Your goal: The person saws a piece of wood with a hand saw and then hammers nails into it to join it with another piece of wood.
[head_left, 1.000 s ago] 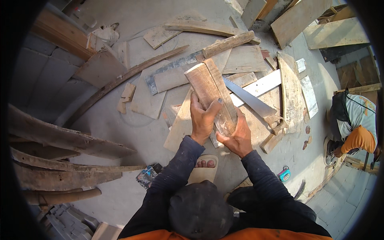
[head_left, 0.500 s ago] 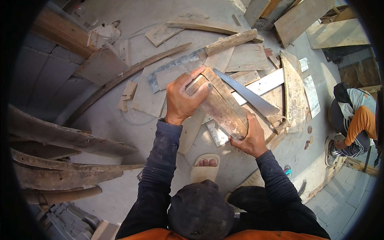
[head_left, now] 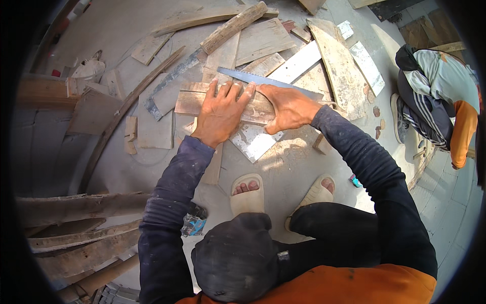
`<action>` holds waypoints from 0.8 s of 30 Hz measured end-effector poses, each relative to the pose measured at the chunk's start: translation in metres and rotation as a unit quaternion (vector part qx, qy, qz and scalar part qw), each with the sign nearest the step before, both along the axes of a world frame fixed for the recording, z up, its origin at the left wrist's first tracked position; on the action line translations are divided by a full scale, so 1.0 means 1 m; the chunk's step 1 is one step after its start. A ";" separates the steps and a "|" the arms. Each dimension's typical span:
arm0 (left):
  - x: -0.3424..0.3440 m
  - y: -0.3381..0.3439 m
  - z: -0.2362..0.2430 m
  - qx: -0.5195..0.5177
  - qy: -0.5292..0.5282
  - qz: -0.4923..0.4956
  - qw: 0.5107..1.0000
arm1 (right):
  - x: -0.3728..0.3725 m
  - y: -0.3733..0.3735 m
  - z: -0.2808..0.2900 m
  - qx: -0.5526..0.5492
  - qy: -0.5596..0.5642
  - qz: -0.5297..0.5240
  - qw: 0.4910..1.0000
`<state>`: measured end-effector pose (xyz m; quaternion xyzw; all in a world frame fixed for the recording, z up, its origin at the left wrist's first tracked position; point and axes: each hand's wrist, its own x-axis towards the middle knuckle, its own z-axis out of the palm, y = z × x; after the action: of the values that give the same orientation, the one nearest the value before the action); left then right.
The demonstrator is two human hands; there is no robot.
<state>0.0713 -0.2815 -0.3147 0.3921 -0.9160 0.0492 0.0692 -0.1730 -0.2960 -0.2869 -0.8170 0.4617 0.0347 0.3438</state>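
A short, thick wooden board (head_left: 190, 101) with a long seam along it lies crosswise under both my hands. My left hand (head_left: 220, 114) grips it near the middle, fingers hooked over the far edge. Its right part is clasped by my right hand (head_left: 291, 106), thumb on the near side and fingers on the far side. Just beyond the board rests a handsaw (head_left: 268, 81), its blade pointing left; my right wrist and sleeve partly hide its handle. A white-painted piece of board (head_left: 255, 142) sticks out below the held wood.
Offcuts and planks litter the floor beyond, among them a white plank (head_left: 298, 62) and a rough log-like piece (head_left: 234, 26). A long curved strip (head_left: 121, 111) lies left, near stacked boards (head_left: 81, 207). A crouching person (head_left: 435, 91) is at the right.
The board has turned from slanting to nearly crosswise and come lower against the offcuts. My left hand has shifted from its far end to its middle. The crouching person's arm has dropped.
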 end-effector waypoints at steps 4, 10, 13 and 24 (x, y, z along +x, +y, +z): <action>0.013 -0.017 -0.014 0.118 0.018 0.051 0.991 | -0.026 -0.020 -0.005 -0.074 -0.040 0.028 0.996; 0.069 -0.039 -0.015 0.241 0.062 0.197 0.948 | -0.093 0.002 -0.027 -0.292 -0.148 -0.413 0.850; 0.090 -0.040 -0.029 0.260 0.084 0.235 0.933 | -0.115 0.032 -0.050 -0.208 0.048 -0.376 0.902; 0.141 -0.029 -0.037 0.419 0.222 0.313 0.823 | -0.131 0.075 -0.106 -0.296 0.123 -0.145 0.936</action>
<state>0.2120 -0.3102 -0.3512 0.6490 -0.6367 -0.4086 0.0807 -0.3044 -0.2207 -0.3933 -0.7952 0.6034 -0.0532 0.0279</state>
